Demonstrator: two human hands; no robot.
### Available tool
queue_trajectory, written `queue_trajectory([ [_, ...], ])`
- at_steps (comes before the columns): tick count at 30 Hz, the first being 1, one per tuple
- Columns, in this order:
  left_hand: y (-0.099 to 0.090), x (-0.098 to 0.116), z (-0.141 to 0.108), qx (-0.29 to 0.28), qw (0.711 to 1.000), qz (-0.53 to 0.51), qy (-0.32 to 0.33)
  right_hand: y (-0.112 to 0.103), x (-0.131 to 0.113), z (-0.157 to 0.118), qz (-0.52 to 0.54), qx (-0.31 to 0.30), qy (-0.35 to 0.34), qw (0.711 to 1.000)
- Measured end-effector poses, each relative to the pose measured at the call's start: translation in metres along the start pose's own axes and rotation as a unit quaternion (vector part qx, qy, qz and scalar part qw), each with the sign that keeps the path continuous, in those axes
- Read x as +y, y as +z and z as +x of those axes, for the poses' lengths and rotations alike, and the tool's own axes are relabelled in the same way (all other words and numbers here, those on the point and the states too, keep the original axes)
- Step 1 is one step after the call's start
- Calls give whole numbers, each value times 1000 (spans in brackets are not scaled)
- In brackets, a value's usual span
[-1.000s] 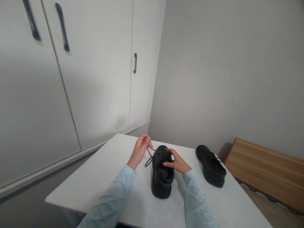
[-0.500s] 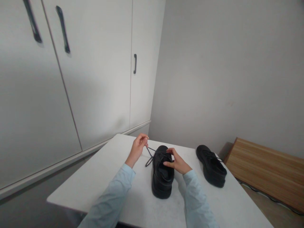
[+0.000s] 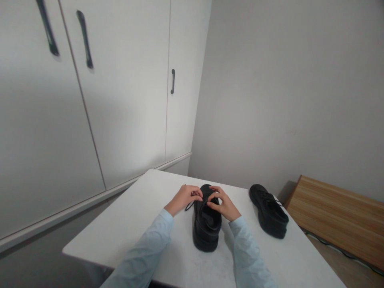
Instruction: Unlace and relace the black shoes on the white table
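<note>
A black lace-up shoe (image 3: 206, 236) stands on the white table in front of me, its heel towards me and its opening facing up. Over the left side of its lacing, my left hand (image 3: 186, 197) is closed in a pinch on the shoelace (image 3: 189, 206), part of which loops out below the fingers. My right hand (image 3: 224, 205) reaches in from the right, thumb and forefinger pinched at the lacing by the top of the tongue. Its grip seems to be on the lace, though the fingertips partly cover it.
A second black shoe (image 3: 268, 212) sits farther right on the white table (image 3: 120, 228). Beyond the table's right edge is a wood-grain board (image 3: 339, 218). White cabinets (image 3: 129, 100) with dark handles stand at the left, and a grey wall (image 3: 285, 100) rises behind.
My left hand has moved right and down, from holding the lace out beside the shoe to the lacing itself. My right thumb and forefinger have come closer together. The view has shifted slightly.
</note>
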State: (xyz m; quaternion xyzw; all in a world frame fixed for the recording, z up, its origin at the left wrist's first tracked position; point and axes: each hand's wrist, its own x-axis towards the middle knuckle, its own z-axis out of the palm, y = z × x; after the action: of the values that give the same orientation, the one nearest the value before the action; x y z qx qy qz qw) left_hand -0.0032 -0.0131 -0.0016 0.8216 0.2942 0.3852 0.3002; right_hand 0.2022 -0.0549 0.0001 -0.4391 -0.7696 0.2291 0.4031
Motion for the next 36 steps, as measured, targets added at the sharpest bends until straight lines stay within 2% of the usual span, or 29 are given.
queue_trajectory([
  [10, 6, 4, 1, 13, 999, 28, 22, 8, 2, 2, -8, 2, 30, 1000],
  [18, 10, 0, 2, 49, 999, 0, -14, 11, -3, 3, 3, 15, 34, 999],
  [24, 15, -3, 1, 34, 993, -88, -74, 12, -5, 4, 8, 20, 49, 999],
  [27, 12, -1, 0, 35, 996, -62, -56, 13, -6, 4, 13, 31, 49, 998],
  [30, 9, 2, 0, 39, 999, -15, -3, 12, -8, 5, 14, 36, 36, 999],
  [32, 9, 2, -1, 25, 999, -15, 16, 9, -9, 5, 15, 35, 31, 999],
  [36, 14, -2, -3, -46, 995, -86, -1, -1, -11, 3, 28, 37, 31, 998],
])
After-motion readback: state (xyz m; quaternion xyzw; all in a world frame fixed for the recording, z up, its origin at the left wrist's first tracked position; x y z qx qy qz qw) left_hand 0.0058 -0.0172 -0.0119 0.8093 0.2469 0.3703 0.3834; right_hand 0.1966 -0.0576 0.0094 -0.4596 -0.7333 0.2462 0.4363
